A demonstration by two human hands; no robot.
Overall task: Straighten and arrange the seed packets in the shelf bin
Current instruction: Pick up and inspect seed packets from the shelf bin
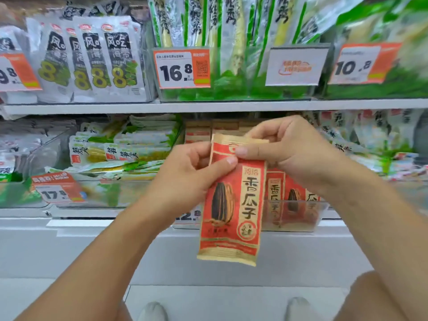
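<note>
**One packet out of the bin, held up by its top edge**

The red-and-tan seed packet (231, 205) hung upright in front of the shelf, clear of the bin and well above the floor. Both hands had it by its upper end. The left hand (192, 172) pinched the left edge, thumb across the front and fingers curled behind. The right hand (284, 149) pinched the top right corner the same way, thumb pressed on the red print. The lower half dangled free.

Just behind it stood the clear shelf bin (298, 216), with more seed packets (284, 193) of the same kind standing inside, their faces toward the aisle. Further packets (201, 133) of that colour showed at the back, above the hands.

To the left lay a bin of green-and-white packs (129, 144), with an orange price tag (58, 188) below. The upper shelf carried tall green packs (220, 35) and a tag reading 16.8 (181, 68).

From where I stood, the risk looked plain enough: with the grip only at the top, the loose bottom could catch the bin's front wall on the way back in and crumple, or knock the standing row askew. Pulling the two pinches apart could also strain the top seam.
</note>
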